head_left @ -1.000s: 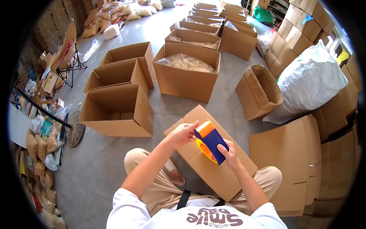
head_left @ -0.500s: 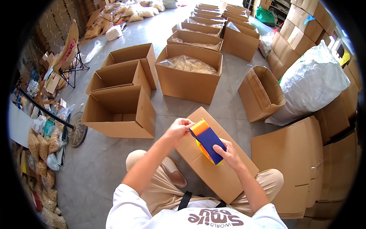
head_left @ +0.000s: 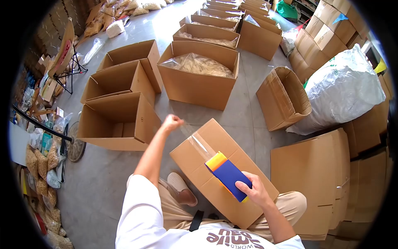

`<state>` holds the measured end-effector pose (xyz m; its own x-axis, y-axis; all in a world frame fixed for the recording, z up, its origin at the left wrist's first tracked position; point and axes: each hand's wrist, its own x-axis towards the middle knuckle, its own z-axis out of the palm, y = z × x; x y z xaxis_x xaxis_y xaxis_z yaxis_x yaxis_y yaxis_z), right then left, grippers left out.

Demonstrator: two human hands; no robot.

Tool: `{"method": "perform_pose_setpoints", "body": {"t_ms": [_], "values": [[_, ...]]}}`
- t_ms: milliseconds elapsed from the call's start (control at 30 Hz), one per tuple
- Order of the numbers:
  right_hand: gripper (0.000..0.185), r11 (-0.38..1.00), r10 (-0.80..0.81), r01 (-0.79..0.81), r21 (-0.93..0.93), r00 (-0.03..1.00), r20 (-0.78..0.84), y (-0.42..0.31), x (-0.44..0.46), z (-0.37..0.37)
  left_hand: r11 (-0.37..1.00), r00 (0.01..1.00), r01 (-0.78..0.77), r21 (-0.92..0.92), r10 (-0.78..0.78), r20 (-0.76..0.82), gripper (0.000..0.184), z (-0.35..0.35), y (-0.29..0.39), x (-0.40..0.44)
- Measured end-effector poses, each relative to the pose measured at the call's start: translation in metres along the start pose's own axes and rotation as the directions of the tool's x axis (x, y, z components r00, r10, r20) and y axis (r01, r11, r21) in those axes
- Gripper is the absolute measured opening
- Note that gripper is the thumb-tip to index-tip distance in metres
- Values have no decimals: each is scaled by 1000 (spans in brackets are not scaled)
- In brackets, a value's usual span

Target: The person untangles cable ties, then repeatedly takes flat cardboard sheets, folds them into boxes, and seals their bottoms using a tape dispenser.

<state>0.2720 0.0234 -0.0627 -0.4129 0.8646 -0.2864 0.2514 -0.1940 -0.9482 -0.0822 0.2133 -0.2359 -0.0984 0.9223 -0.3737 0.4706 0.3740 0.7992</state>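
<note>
My right hand [head_left: 253, 189] is wrapped round a blue and orange tape dispenser [head_left: 229, 177], held above a closed cardboard box [head_left: 244, 155]. The box lies slanted across my lap, between my knees. Out of the dispenser's orange end runs a strip of clear packing tape [head_left: 200, 146], stretched over the box's far left edge. My left hand [head_left: 172, 123] is closed in a pinch on the free end of that strip, out past the box and over the floor.
Three open boxes [head_left: 108, 124] stand at the left. Ahead, an open box [head_left: 197, 85] holds a filled clear bag, with rows of boxes behind. A tall open box [head_left: 282, 99], a white sack [head_left: 342, 93] and flattened cardboard [head_left: 306, 182] are at the right.
My left hand has moved away to the left, drawing a length of tape out of the dispenser. The dispenser in my right hand has shifted slightly down and towards me.
</note>
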Motion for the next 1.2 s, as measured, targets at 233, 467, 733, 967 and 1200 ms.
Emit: {"method": "perform_pose_setpoints", "body": {"t_ms": [233, 467, 733, 967, 1200], "values": [[35, 996, 29, -29, 81, 1000, 6, 5, 1, 0, 932, 794, 297, -207, -121, 596, 39, 65, -50, -31], [39, 996, -26, 29, 82, 999, -43, 4, 1, 6, 949, 853, 281, -146, -177, 490, 46, 9, 14, -45], [44, 975, -58, 35, 219, 993, 103, 10, -23, -11, 907, 968, -245, 343, 251, 28, 51, 39, 49, -116], [40, 974, 221, -219, -55, 975, 26, 32, -152, -94, 888, 964, -237, 394, 265, -16, 57, 40, 50, -112], [33, 979, 74, -107, -173, 979, -192, 57, -152, -59, 663, 875, -205, 720, 454, -169, 58, 30, 65, -105]]}}
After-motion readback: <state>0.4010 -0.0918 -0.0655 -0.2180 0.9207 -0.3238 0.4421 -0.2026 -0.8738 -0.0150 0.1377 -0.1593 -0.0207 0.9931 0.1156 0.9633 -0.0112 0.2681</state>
